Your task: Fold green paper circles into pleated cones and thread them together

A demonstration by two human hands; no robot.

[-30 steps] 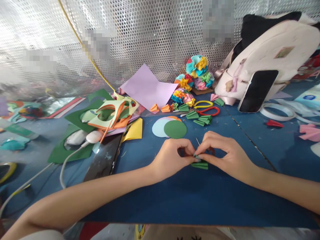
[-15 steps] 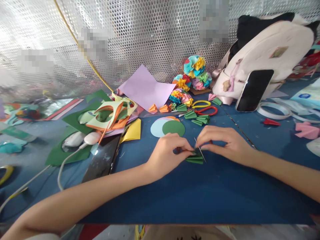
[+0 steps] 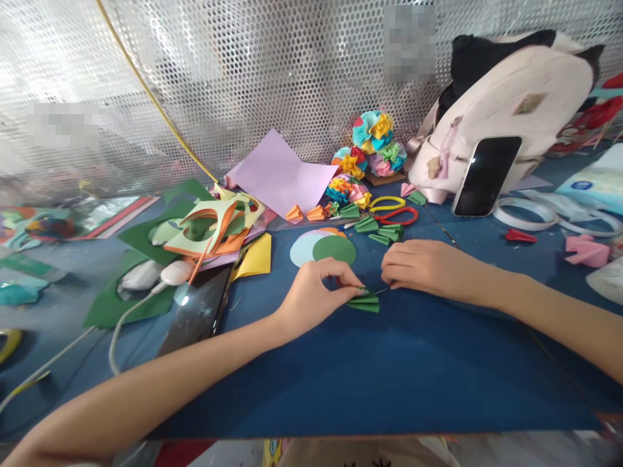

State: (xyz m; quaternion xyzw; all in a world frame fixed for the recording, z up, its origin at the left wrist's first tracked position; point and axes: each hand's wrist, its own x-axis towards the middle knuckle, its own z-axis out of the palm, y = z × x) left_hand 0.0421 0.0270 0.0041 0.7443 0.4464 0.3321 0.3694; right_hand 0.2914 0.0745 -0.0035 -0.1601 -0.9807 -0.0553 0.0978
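Note:
My left hand (image 3: 309,298) is closed in a pinch on a pleated green paper piece (image 3: 366,303) above the blue table. The folds fan out to the right of its fingertips. My right hand (image 3: 431,269) is just right of it, fingers curled and closed on a thin needle (image 3: 383,291). The needle runs between the right fingertips and the green paper; whether its tip enters the paper I cannot tell. Behind the hands lie overlapping paper circles, a green circle (image 3: 335,249) on top of a light blue circle (image 3: 302,248). Several more pleated green pieces (image 3: 389,233) lie beyond the right hand.
Red-and-yellow-handled scissors (image 3: 402,216) and colourful paper balls (image 3: 372,131) are at the back. A phone (image 3: 488,175) leans on a pale backpack (image 3: 540,97). Tape rolls (image 3: 525,215) lie right. Paper offcuts (image 3: 214,224), a black device (image 3: 197,301) and a white cable (image 3: 119,331) are left.
The needle, upright across the green paper before, now lies nearly level between paper and right fingers. My right hand has turned and its fingers have curled in. The left hand still pinches the paper.

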